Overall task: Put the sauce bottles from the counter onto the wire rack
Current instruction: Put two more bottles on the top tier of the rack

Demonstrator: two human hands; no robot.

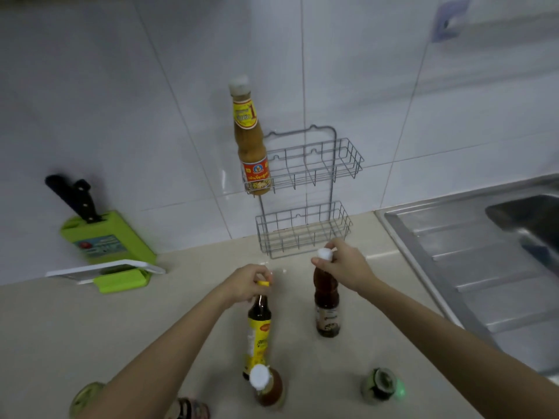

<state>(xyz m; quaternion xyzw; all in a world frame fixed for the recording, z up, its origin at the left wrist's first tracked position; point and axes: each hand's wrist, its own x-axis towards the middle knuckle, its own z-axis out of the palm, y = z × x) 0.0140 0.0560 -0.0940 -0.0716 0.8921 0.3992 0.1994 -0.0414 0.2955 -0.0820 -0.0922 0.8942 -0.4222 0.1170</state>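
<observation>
Where the pale worktop (90,328) meets the white tiled wall (121,101), a grey wire rack (305,192) with two baskets stands upright, its foot on the surface. Its upper basket holds one tall orange sauce bottle (252,140) at the left end; the lower basket is bare. At left, a green knife block (106,240) with black-handled knives leans by the wall, a white board slotted in front of it. A steel sink (484,252) with a ribbed drainer fills the right side.

The left hand (245,285) has its fingers closed over the yellow cap of a dark bottle with a yellow label (258,325). The right hand (344,264) pinches the white cap of a brown bottle (326,303) standing upright on the worktop. Nearer the camera stand a white-capped amber bottle (266,385), just beside the yellow-labelled one, and a green-lidded jar (381,385) well to its right. Open worktop lies between the two held bottles and the rack.
</observation>
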